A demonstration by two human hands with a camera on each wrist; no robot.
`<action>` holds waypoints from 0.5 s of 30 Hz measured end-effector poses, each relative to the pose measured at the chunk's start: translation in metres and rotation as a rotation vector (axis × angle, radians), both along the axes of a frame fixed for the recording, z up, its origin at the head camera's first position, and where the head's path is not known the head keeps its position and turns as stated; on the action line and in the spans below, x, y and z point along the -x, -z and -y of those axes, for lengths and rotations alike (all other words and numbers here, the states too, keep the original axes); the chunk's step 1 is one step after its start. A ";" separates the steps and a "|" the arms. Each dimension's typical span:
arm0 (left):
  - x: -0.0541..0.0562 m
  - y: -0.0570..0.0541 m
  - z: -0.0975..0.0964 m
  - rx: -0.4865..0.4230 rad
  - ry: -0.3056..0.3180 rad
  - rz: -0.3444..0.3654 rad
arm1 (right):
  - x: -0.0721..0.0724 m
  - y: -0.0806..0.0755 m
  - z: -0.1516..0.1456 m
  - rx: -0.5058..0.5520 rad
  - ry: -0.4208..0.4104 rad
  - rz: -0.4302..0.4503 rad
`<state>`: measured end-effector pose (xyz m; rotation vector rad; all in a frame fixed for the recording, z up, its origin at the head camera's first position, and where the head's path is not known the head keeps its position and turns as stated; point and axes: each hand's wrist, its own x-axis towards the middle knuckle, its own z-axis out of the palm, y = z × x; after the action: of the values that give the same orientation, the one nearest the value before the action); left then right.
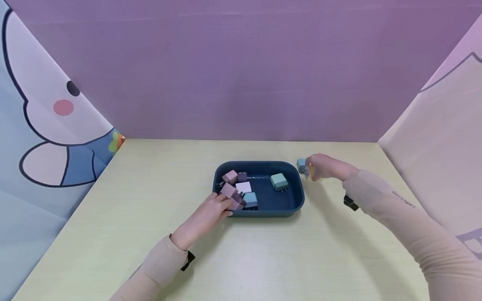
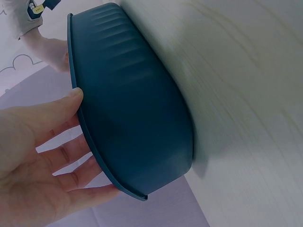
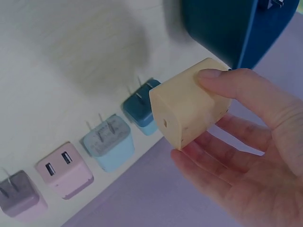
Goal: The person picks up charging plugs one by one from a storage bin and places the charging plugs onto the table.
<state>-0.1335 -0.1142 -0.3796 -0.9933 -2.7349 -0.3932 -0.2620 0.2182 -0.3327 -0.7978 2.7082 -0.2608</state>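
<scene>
A dark blue plastic bin (image 1: 276, 213) stands on the table. At its front left corner my left hand (image 1: 211, 213) grips the rim; the left wrist view shows the thumb (image 2: 73, 97) on the outside, with the other fingers partly hidden behind the wall. Inside lie several plug-in chargers, among them pink ones (image 1: 228, 190), a white one (image 1: 243, 187), a blue one (image 1: 250, 199) and a mint green one (image 1: 279, 181). Just right of the bin, my right hand (image 1: 320, 166) pinches a yellow charger (image 3: 189, 101) between thumb and fingers, above the table.
Outside the bin, a row of chargers lies along the table: a dark blue-topped one (image 3: 142, 106), a light blue one (image 3: 111, 142), a pink one (image 3: 65, 170) with two USB slots, and a purple one (image 3: 21, 194). A purple backdrop (image 1: 241, 75) rises behind the table (image 1: 150, 188).
</scene>
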 end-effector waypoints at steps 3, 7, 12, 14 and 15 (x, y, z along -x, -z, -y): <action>0.000 0.000 0.000 0.001 0.000 0.002 | 0.000 0.003 0.000 -0.007 -0.022 -0.010; 0.000 0.000 0.000 0.001 -0.002 0.005 | 0.002 0.009 -0.001 -0.015 -0.057 -0.024; 0.000 0.000 0.000 0.003 -0.003 0.009 | 0.002 0.013 -0.001 -0.027 -0.058 -0.005; 0.000 0.000 0.000 0.002 -0.004 0.013 | 0.002 0.014 0.000 -0.031 -0.051 0.007; 0.000 0.000 0.000 0.002 -0.004 0.015 | 0.002 0.015 0.000 -0.033 -0.043 0.011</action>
<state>-0.1334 -0.1140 -0.3795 -0.9896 -2.7504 -0.3994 -0.2643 0.2185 -0.3475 -0.8422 2.6746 -0.2093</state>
